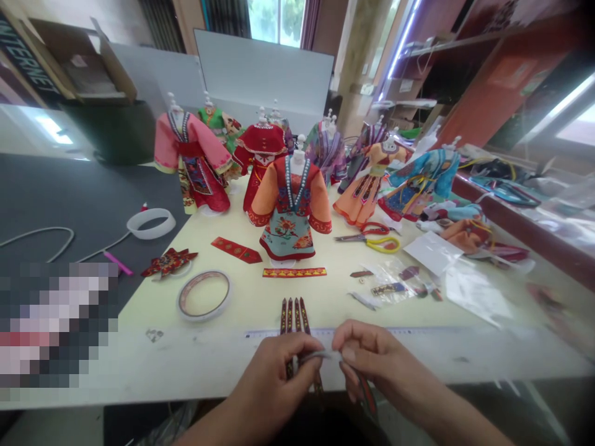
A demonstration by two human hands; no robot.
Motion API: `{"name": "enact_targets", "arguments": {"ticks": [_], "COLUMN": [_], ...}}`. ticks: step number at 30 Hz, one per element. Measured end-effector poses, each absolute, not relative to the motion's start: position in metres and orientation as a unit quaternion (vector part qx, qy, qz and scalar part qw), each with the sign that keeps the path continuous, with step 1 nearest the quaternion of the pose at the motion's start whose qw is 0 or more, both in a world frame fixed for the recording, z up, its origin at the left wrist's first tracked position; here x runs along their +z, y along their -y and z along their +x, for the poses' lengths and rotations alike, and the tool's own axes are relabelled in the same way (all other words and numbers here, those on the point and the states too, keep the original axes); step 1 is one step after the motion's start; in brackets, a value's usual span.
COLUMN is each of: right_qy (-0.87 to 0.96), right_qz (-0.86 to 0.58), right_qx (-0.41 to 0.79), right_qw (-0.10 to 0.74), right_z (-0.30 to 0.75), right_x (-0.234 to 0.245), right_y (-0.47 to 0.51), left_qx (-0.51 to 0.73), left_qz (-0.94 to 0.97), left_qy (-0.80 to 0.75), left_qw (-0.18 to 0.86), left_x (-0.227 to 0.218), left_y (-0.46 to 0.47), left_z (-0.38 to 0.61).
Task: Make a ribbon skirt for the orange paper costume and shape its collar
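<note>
Our left hand (272, 381) and right hand (381, 359) pinched a thin grey strip (317, 355) tightly near the ruler (274, 334); a loose pinch could have let it slip onto the red trim strips (294, 314).

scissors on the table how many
2: a yellow-handled pair and a red-handled pair, overlapping on the cream table, right of the front doll dress; others could be hidden.
</note>
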State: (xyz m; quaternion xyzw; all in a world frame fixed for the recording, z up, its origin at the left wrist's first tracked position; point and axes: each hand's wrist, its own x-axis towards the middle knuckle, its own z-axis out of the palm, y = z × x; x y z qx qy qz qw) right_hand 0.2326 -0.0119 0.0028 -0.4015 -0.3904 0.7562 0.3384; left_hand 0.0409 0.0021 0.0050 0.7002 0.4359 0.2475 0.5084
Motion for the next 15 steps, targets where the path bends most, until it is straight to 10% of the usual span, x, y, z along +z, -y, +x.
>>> {"name": "enact_targets", "arguments": {"ticks": [15], "right_qy": [0.511], "right_qz": [-0.47], "right_qx": [0.675], "right_qw": [0.252], "right_z": [0.231], "right_x": [-0.005], "right_y": [0.022], "left_qx": [0.207], "left_qz": [0.598], "left_qy": [-0.459], "left_qw": [0.623], "left_x": [0.006], "left_y": [-0.003], "left_z": [0.011]}}
